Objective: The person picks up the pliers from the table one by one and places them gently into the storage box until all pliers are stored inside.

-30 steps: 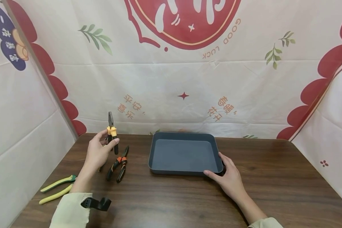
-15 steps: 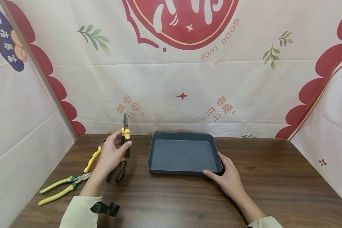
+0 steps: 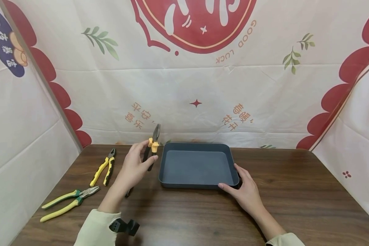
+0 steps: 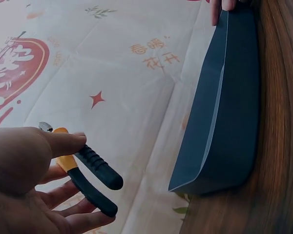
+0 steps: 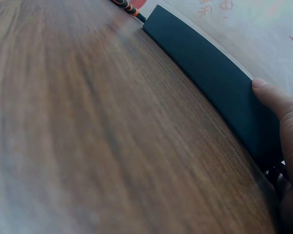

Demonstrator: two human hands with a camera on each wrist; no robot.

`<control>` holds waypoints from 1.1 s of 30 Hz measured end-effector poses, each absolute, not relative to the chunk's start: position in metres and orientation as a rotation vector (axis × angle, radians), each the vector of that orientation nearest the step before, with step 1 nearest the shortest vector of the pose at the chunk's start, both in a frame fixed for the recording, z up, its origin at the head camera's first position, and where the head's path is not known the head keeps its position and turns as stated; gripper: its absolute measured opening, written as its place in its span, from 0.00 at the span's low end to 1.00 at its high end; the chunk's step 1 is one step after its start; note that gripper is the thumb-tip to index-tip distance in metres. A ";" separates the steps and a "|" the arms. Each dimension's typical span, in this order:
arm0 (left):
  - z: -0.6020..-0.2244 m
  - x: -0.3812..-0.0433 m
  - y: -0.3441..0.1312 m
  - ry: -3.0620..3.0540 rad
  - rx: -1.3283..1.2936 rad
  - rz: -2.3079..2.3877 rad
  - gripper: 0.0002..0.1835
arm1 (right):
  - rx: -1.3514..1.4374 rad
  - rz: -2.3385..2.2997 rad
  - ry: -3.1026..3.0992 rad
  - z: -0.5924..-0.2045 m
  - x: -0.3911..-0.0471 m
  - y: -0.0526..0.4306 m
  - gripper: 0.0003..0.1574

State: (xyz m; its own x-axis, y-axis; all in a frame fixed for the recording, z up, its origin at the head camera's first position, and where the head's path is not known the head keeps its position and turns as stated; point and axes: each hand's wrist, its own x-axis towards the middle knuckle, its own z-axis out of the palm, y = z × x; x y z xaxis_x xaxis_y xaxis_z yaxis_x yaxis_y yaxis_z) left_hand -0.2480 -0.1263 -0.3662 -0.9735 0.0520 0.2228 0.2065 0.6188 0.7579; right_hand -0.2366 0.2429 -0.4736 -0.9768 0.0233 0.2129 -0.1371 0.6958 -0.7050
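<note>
My left hand [image 3: 135,169] pinches a pair of pliers [image 3: 154,144] with black and yellow handles between thumb and fingers. They are held in the air, metal jaws upward, just left of a dark blue-grey rectangular baking tray [image 3: 196,167]. In the left wrist view the black handle ends [image 4: 100,170] point toward the tray's side. My right hand [image 3: 247,191] grips the tray's near right corner, thumb over the rim and fingers along the right side. The tray's inside shows only its bare floor. Orange and black pliers [image 3: 129,192] lie mostly hidden under my left hand.
On the brown wooden table [image 3: 184,218], yellow and black pliers [image 3: 103,171] lie at the left. Nearer the front are green and yellow pliers [image 3: 70,203]. A printed white cloth [image 3: 160,89] hangs behind the table and along both sides.
My left hand has carried the pliers rightward to beside the tray, uncovering the yellow and black pliers and covering most of the orange and black ones. My right hand stays on the tray.
</note>
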 end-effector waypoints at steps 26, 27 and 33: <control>-0.370 -0.255 -0.078 -2.637 -0.497 -1.231 0.34 | 0.097 1.154 -2.698 -0.476 -0.236 0.243 0.65; -0.371 -0.255 -0.077 -2.645 -0.504 -1.217 0.34 | 0.097 1.154 -2.698 -0.476 -0.235 0.243 0.65; -0.375 -0.256 -0.074 -2.714 -0.620 -1.130 0.33 | 0.102 1.154 -2.691 -0.475 -0.237 0.242 0.65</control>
